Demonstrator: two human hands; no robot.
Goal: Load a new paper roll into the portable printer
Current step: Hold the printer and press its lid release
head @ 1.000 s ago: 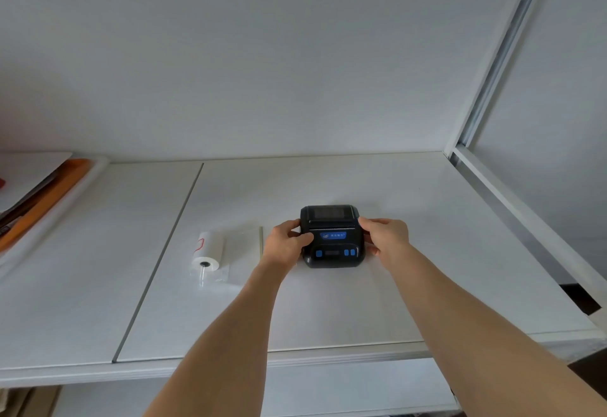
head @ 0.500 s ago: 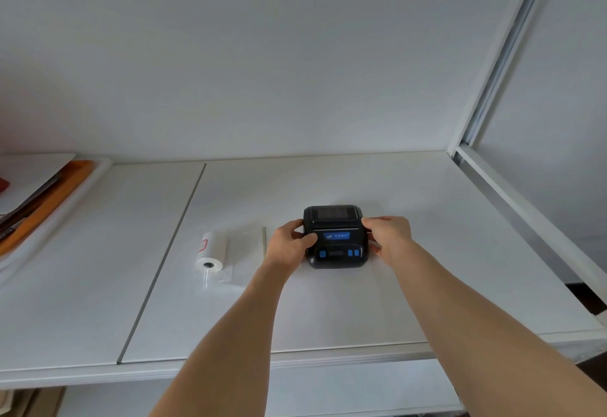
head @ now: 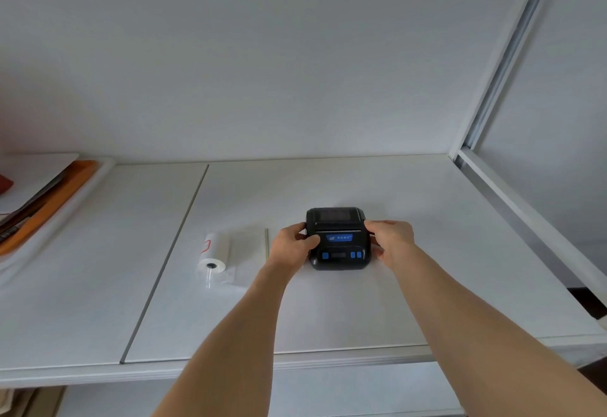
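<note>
printer sides: hidden by hands | label text: too small | left-edge clutter: cut off

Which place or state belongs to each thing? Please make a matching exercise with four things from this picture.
Things:
1. portable printer
2. paper roll
3. orange tray
4. left hand

Places or states:
A. at the far left edge of the shelf
B. lies on its side in clear wrap
C. grips the printer's left side
D. black, lid closed, between both hands

Pairs: 1-D, 2-B, 3-A, 4-C
</note>
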